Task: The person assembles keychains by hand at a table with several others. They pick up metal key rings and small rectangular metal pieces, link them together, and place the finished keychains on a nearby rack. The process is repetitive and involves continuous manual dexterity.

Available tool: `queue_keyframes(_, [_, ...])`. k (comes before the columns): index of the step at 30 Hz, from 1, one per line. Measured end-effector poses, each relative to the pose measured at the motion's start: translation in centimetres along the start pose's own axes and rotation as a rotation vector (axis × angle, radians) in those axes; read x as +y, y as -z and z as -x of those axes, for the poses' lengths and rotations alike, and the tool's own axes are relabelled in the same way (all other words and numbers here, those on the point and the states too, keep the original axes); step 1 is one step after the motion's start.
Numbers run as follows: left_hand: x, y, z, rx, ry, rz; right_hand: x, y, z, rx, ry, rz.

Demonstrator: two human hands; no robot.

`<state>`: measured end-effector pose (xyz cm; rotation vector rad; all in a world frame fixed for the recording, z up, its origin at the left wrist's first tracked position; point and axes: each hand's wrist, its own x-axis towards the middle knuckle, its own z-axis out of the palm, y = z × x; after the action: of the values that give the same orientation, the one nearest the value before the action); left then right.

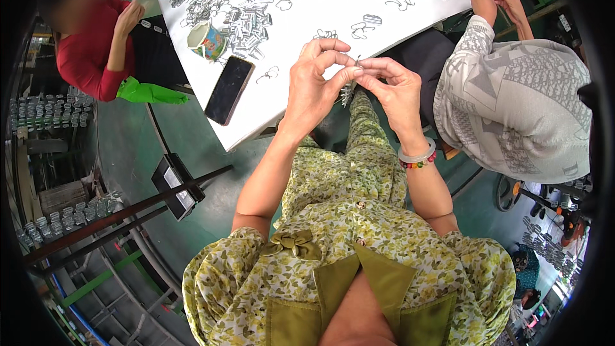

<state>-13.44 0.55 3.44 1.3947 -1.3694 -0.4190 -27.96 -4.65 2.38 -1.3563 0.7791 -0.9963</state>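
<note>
My hands [312, 78] pinch a small metal piece [358, 63]; I judge it light and stiff; hold its ends.

– Where could the left hand [314, 80] pass?
– Leftward, over the bare strip of white table [266, 99], as far as the phone [229, 90].
– And beyond it, farther in?
– The cup [206, 41] and the scattered silver metal pieces [248, 29] stand in the way.
– To the right?
– A co-worker in grey [512, 102] fills the space beside the table.
</note>
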Motion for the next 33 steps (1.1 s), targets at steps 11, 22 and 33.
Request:
queue_keyframes(11, [-0.9,1.1,0.9,-0.163,-0.075,0.297,0.2,0.9,-6.0,-0.130,0.027,0.143])
queue_keyframes(22, [-2.1,3.0,4.0,-0.115,0.084,0.164,13.7,-15.2,-19.8,-0.476,0.505,0.634])
queue_keyframes(33, [-3.4,3.6,5.5,-0.031,0.139,0.238,13.2,-15.2,-18.0,-0.366,0.517,1.113])
